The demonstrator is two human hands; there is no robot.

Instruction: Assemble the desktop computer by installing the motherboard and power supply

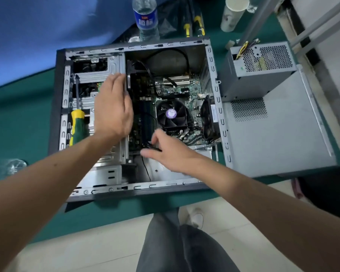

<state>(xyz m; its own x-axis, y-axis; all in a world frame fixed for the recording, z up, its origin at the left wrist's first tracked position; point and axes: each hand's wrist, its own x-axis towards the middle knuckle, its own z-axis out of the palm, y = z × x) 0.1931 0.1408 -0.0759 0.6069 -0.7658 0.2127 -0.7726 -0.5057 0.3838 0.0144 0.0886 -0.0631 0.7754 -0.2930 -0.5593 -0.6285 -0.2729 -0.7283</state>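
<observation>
Motherboard [165, 91] in case beneath both hands; left hand [114, 107] open flat, right hand [171, 152] pinching black cable [151, 148].

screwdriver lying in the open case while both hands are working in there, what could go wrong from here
1. The screwdriver lies loose on the drive bays beside the left hand; a nudge could tip it onto the motherboard.
2. The right hand pinches a black cable close to the cooler fan; slack could end up in the blades.
3. A water bottle stands just behind the case; knocked over, it might spill inside.
</observation>
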